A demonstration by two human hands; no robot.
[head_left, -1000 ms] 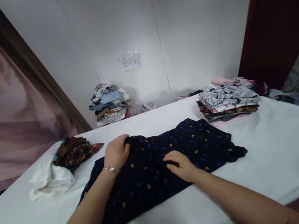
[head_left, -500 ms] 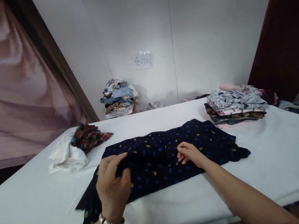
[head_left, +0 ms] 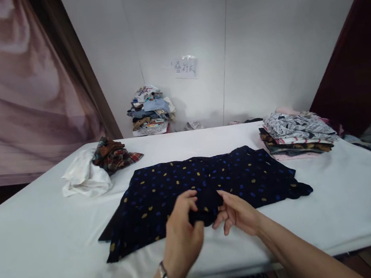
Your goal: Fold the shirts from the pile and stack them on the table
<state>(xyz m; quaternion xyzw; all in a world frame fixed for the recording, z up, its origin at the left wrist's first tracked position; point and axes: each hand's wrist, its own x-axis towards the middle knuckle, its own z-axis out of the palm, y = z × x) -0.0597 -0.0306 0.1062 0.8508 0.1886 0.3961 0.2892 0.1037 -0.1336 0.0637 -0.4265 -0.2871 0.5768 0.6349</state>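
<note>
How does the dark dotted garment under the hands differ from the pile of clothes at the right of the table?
The dotted garment is a single piece spread flat; the pile is several folded pieces stacked. The garment is navy with blue and yellow dots; the pile mixes prints. The left hand and right hand pinch the garment's near edge; the pile lies untouched. Both rest on the white table.

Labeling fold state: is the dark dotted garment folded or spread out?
Partly folded: dotted garment lies as a flat band on the table; both hands pinch its near edge.
</note>
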